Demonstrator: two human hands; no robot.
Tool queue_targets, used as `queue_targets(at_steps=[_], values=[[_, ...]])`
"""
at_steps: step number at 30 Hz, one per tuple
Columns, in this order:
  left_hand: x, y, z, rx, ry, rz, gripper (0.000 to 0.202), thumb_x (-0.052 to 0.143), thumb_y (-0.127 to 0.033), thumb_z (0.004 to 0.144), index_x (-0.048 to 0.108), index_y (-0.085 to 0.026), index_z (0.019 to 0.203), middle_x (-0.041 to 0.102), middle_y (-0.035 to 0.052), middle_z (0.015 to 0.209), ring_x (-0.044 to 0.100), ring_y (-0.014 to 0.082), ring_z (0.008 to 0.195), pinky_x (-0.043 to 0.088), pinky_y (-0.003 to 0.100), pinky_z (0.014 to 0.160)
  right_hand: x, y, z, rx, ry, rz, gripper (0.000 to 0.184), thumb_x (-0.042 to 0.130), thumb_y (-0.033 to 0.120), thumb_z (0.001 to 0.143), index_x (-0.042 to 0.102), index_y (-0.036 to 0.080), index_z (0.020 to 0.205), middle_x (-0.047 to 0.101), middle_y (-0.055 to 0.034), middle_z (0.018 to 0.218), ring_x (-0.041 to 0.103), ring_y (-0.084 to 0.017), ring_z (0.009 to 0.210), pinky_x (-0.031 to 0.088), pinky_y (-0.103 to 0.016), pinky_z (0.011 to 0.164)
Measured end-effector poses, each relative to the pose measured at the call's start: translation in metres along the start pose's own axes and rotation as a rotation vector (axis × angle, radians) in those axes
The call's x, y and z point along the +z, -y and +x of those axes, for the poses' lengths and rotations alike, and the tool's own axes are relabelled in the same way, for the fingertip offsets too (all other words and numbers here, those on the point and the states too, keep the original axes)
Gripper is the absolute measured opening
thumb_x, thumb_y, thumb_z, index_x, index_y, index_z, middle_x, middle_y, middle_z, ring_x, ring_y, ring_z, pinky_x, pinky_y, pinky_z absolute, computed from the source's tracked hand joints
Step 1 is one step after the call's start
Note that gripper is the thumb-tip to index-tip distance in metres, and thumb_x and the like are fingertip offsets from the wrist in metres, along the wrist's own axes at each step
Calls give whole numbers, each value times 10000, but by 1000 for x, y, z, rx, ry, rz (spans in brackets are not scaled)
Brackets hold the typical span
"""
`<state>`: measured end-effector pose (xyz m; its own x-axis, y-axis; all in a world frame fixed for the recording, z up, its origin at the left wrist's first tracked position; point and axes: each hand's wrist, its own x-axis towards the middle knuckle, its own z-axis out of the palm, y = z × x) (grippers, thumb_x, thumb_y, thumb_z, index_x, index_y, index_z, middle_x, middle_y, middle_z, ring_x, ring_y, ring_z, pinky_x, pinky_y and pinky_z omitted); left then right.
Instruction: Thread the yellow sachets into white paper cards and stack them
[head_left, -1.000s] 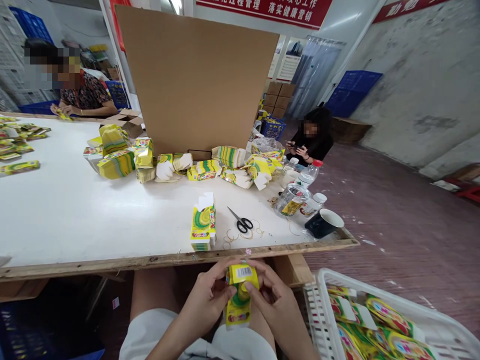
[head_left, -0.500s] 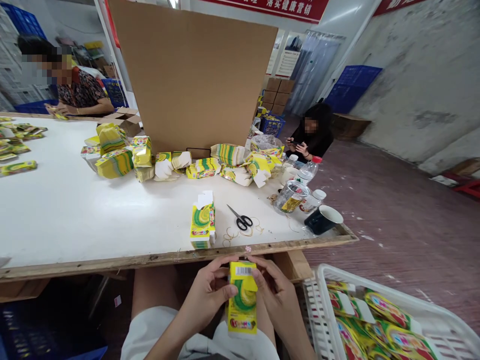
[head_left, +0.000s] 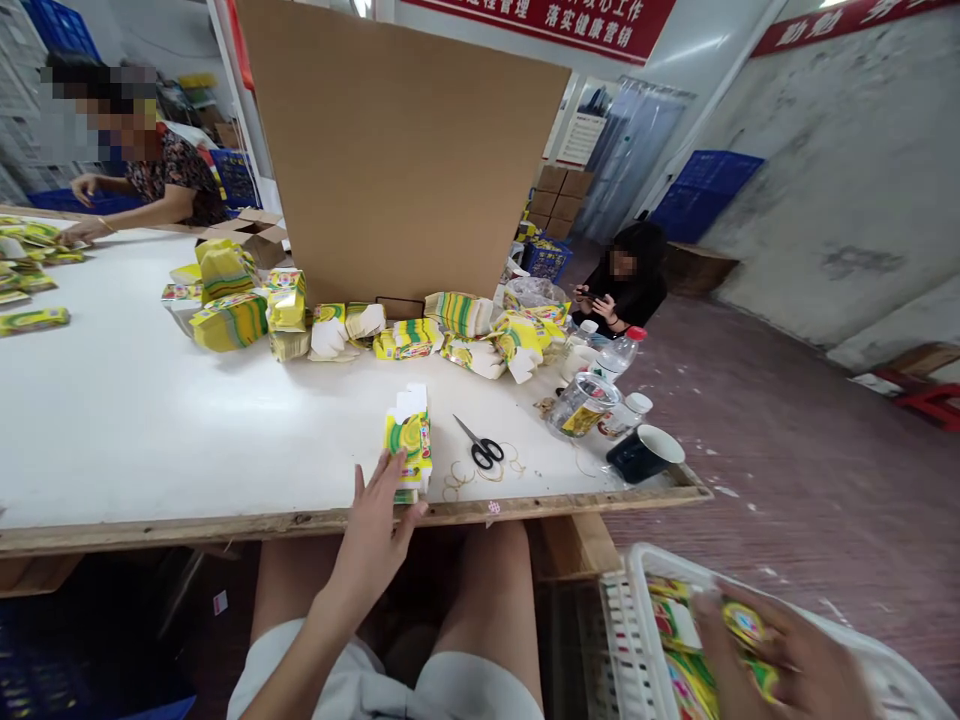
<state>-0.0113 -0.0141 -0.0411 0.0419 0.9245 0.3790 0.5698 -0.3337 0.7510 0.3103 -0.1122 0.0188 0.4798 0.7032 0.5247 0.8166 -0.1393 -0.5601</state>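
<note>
My left hand (head_left: pixel 375 525) reaches up to the table's front edge and closes finger and thumb on the lower end of a small stack of flat yellow-green cartons (head_left: pixel 409 440). My right hand (head_left: pixel 784 660) is low on the right over the white plastic basket (head_left: pixel 637 570), smeared by motion. A folded yellow-green box (head_left: pixel 742 622) shows at its fingers among several similar boxes in the basket; whether the hand still grips it is unclear.
Black scissors (head_left: pixel 484 447) and loose rubber bands lie right of the stack. A dark cup (head_left: pixel 645 452), a jar (head_left: pixel 581 402) and bottles stand at the table's right corner. Carton bundles (head_left: pixel 232 322) line a cardboard sheet (head_left: pixel 405 150). One person sits across the table, another on the floor.
Both hands held a folded box over my lap. My right hand has since carried it down right to the basket, and my left hand has gone up to the carton stack.
</note>
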Motion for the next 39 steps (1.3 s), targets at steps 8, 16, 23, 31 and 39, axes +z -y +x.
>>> queue_targets(at_steps=[8,16,23,31,39], values=[[11,1,-10,68,145,7,587,500,-224,936,314,-247,1492,501,106,1484,426,255,1397,67,585,1212,152,101,-30,347,475,758,344,695,466,770,741,198,981,750,-95,936,652,-260,838,486,-370,788],[-1,-8,-14,-70,-91,-400,461,583,-269,906,532,-256,1364,552,100,1442,435,272,1389,293,485,1183,164,118,-33,466,465,1054,347,761,426,714,702,186,958,751,-65,893,675,-224,822,533,-339,761],[7,-24,-11,-476,10,-1262,486,719,-467,795,655,-244,1221,657,113,1319,562,323,1268,478,440,1041,122,111,-63,770,651,1335,385,902,369,588,779,206,914,761,-60,874,689,-194,781,549,-296,750],[-2,-28,-16,-355,218,-1355,530,792,-423,734,680,-249,1221,682,116,1280,587,312,1232,450,397,1057,119,114,-71,716,698,1298,306,881,396,630,785,225,865,761,-46,866,682,-174,758,551,-247,695],[5,-30,-18,-443,91,-1265,379,760,-355,783,722,-203,1127,761,110,1090,703,262,1003,559,339,879,116,115,-72,442,677,1128,293,782,451,737,761,200,886,762,-74,854,706,-238,814,583,-313,739]])
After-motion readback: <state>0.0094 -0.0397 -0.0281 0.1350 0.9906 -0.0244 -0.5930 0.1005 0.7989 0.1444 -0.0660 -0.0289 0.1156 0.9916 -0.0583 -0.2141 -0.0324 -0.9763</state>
